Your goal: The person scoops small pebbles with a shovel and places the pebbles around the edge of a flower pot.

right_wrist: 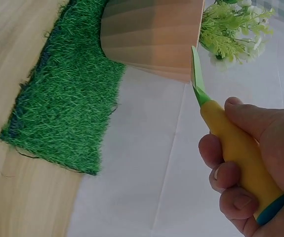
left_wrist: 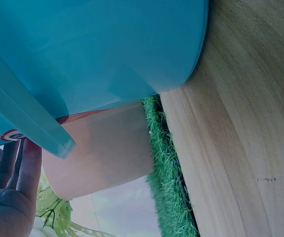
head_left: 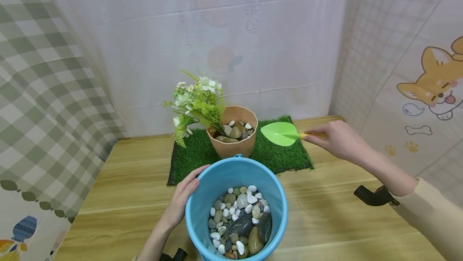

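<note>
My right hand [head_left: 336, 139] grips the yellow handle of a small trowel [head_left: 280, 133] whose light green blade is bare. In the right wrist view, fingers and thumb wrap the trowel's handle [right_wrist: 245, 158], and the blade is seen edge-on. A blue bucket [head_left: 193, 213] stands in front, with white, grey and brown stones [head_left: 241, 225] inside. Against the bucket's left side, just below the rim, rests my left hand [head_left: 181, 198]; its fingers look straight in the left wrist view. Behind the bucket is a peach flowerpot [head_left: 231, 148] containing stones and white artificial flowers [head_left: 199, 104] that lean left.
The flowerpot sits on a green turf mat [head_left: 285, 160] on the wooden table [head_left: 137, 196]. A pale cloth [head_left: 282, 64] hangs behind, a checked cloth [head_left: 47, 72] at left, and a cloth with a cartoon dog [head_left: 441, 80] at right.
</note>
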Motion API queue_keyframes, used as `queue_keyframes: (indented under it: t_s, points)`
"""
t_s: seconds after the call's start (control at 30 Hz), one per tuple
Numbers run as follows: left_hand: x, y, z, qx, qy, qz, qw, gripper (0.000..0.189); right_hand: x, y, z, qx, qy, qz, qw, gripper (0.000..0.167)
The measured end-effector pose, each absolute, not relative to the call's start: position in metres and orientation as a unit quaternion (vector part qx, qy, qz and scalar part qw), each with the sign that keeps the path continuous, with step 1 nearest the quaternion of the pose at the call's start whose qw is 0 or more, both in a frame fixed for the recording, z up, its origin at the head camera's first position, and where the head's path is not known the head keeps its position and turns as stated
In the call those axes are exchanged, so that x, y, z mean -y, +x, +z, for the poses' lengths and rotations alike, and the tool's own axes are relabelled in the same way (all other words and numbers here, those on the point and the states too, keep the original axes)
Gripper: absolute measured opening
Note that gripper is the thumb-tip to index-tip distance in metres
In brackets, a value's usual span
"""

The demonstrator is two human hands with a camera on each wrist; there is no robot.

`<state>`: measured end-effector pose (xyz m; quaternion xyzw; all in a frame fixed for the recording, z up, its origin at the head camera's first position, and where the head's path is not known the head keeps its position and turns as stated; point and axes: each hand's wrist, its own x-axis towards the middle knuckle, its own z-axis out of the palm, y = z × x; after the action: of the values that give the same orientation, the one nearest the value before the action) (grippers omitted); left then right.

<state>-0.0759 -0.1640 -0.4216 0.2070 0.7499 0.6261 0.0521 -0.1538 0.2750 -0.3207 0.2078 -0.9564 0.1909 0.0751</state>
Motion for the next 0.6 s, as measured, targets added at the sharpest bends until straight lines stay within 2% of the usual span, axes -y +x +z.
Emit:
queue_keyframes:
  t_s: [0.33, 0.6]
  points:
    - [0.164, -0.076, -0.422, -0.750, 0.207, 0.626, 0.050, 0.052, -0.298, -0.133, -0.364, 0.960, 0.196, 0.194, 0.056, 0.027]
    - [0.164, -0.075, -0.421, -0.749, 0.203, 0.629, 0.053, 0.052, -0.316, -0.110, -0.400, 0.975, 0.142, 0.170, 0.010, 0.030]
